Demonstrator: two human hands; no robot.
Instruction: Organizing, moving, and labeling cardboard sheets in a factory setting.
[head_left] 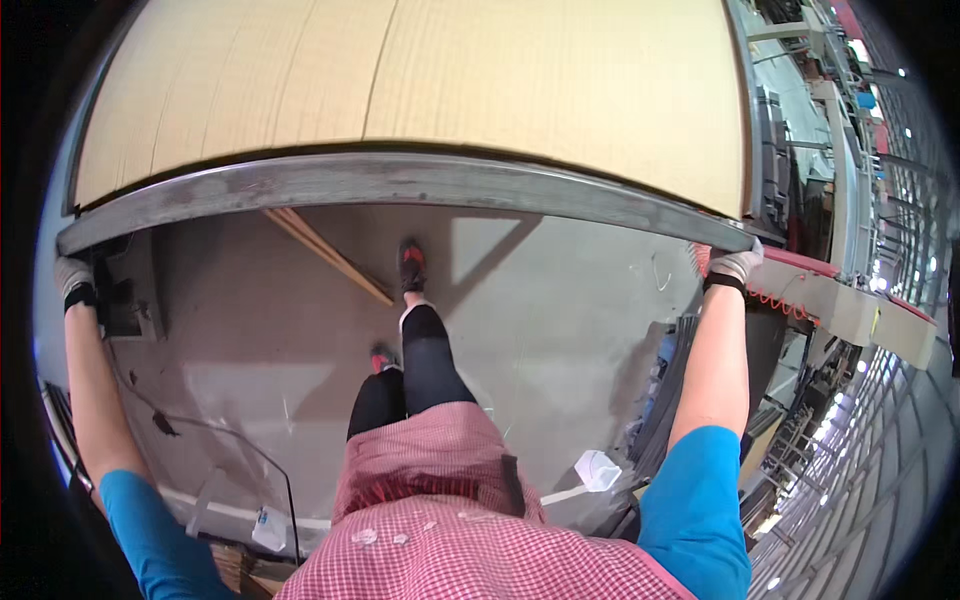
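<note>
1 long grey bar [400, 182] runs crosswise from the left hand [75, 275] to the right hand [737, 264], 1 end held in each. Its dull face shows darker streaks and scuffs between them.

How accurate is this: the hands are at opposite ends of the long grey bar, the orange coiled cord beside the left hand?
Not quite: the head view shows the orange coiled cord beside the right hand. The hands are at opposite ends of the long grey bar.
</note>
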